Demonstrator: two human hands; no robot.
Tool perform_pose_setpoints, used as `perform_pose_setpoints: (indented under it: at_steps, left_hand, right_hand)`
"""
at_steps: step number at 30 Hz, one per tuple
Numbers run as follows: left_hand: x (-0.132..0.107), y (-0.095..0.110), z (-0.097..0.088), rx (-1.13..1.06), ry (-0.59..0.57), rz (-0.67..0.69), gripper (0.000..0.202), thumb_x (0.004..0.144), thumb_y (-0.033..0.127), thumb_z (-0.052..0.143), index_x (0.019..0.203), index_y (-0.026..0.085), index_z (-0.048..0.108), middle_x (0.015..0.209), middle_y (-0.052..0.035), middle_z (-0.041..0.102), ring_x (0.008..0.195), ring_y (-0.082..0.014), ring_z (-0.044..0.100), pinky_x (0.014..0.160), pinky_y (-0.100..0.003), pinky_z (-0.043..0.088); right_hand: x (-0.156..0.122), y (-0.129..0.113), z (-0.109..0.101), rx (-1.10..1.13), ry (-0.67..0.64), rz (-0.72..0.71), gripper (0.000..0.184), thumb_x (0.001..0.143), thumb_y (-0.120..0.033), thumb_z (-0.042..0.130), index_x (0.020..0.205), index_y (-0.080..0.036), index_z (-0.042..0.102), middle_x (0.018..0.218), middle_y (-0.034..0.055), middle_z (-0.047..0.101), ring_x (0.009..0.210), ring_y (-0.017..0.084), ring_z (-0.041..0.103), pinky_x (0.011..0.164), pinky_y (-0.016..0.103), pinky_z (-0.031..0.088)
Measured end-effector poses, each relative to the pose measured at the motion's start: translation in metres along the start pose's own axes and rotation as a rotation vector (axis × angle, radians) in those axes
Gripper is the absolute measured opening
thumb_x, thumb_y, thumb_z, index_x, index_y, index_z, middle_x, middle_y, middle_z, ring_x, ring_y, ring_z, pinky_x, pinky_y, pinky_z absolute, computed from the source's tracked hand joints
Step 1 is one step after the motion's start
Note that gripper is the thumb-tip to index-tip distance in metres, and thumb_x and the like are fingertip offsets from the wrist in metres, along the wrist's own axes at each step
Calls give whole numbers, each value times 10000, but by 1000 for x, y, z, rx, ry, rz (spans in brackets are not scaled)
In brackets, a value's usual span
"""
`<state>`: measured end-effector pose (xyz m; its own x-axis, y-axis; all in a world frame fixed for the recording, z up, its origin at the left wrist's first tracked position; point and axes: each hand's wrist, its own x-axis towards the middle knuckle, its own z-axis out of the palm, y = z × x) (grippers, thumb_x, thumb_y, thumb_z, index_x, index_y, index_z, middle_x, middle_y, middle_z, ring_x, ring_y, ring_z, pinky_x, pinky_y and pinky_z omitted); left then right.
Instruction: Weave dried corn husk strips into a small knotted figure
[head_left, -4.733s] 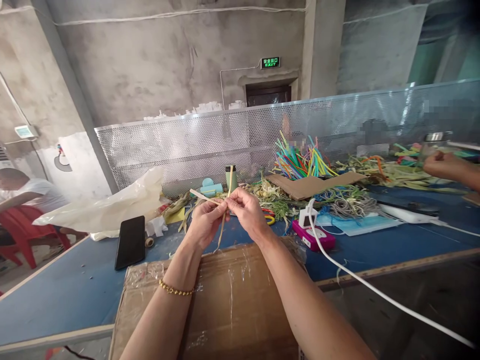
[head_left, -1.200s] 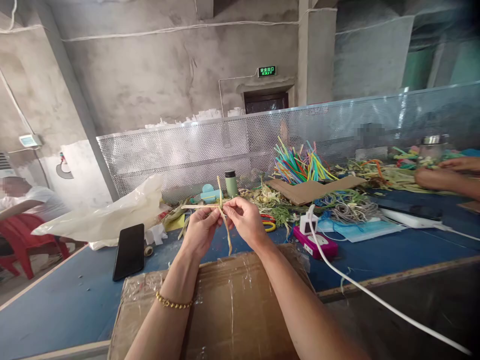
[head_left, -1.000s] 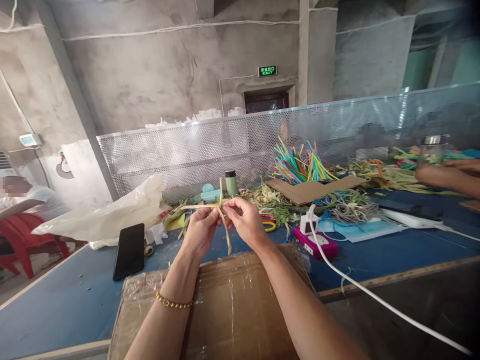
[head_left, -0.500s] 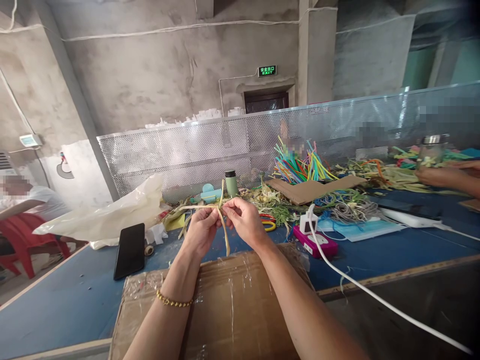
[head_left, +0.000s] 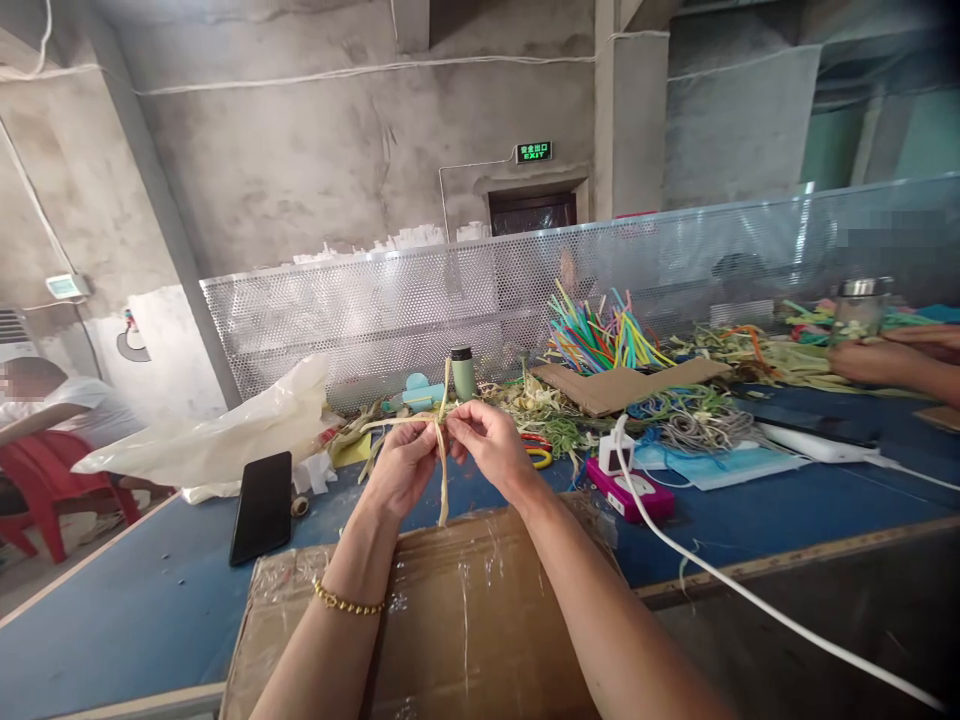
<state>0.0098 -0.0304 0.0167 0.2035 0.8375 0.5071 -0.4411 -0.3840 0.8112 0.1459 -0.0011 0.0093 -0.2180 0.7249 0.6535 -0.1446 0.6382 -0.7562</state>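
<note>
Pale strips (head_left: 443, 490) are held in the air toward the near edge of the blue bench (head_left: 112, 620), by the far edge of the cardboard box (head_left: 480, 620). Left hand (head_left: 405, 465) and right hand (head_left: 487, 445): thumb and forefinger pinched on the strips about their crossing. The hanging end falls straighter than half a second ago, suggesting adjustment, not release.

Blk phone (head_left: 260, 508) on blue tbl (head_left: 142, 610), small roll (head_left: 300, 507) just R of it, crumpled plastic sheet (head_left: 217, 440) behind; green btl (head_left: 464, 380) w/ blk lid (head_left: 461, 353) upright nr mesh panel (head_left: 360, 320); white plug (head_left: 611, 455) by magenta box (head_left: 637, 499), white cable (head_left: 750, 590) running down R; lit exit sign (head_left: 533, 152) above doorway (head_left: 532, 213)
</note>
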Motion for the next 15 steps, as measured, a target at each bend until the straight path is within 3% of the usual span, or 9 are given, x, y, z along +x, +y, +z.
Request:
perform_pose_setpoints:
  at_steps: [5,9,15]
  left_hand:
    - [-2,3,2,11,5,-27,291,667,332,888,707,107,708,658,-17,592,604,-104,502,615,-250,407]
    - [-2,0,0,28,-13,-73,301,677,362,873,729,105,727,669,-43,619,628,-128,527,625,-264,404]
    - [3,-10,-7,263,232,20,259,709,378,821,823,149,782,772,-53,670,716,-164,544,662,-280,416]
  right_hand:
    - [0,-8,-2,165,2,63,297,833,-479,700,848,-188,642,568,-55,553,397,63,411,362,204,306]
    - [0,-9,-3,265,-7,62,275,794,-437,737,774,-189,619,580,-53,571,394,51,396,376,207,294]
    - [0,-5,0,187,80,30,274,802,-438,721,766,-190,609,506,-79,477,413,68,376,407,214,288]
